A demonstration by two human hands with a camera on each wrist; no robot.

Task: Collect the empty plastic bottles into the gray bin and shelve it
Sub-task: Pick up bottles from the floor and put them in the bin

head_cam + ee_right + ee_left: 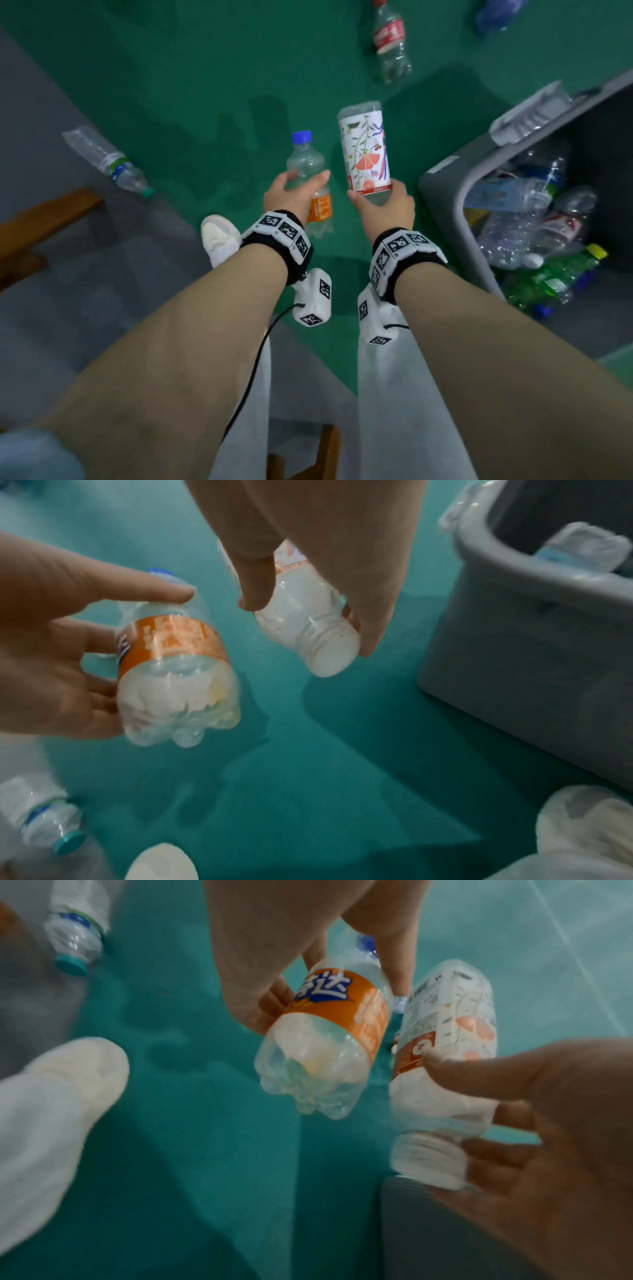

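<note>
Orange-labelled bottle (310, 178) gripped in left hand (289, 197), floral bottle (366, 150) in right hand (385, 205), beside gray bin (455, 192).

The light is dim and even, with a green-blue cast. Soft shadows lie on the green floor (191, 78) far from the hands. The head view bends strongly at its edges, and the near forearms look stretched. Both wrist views are soft and blurred, mostly the orange-label bottle (174, 674).

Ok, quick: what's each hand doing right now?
Left hand: grips the orange-label bottle.
Right hand: grips the floral-label bottle at its neck end.
</note>
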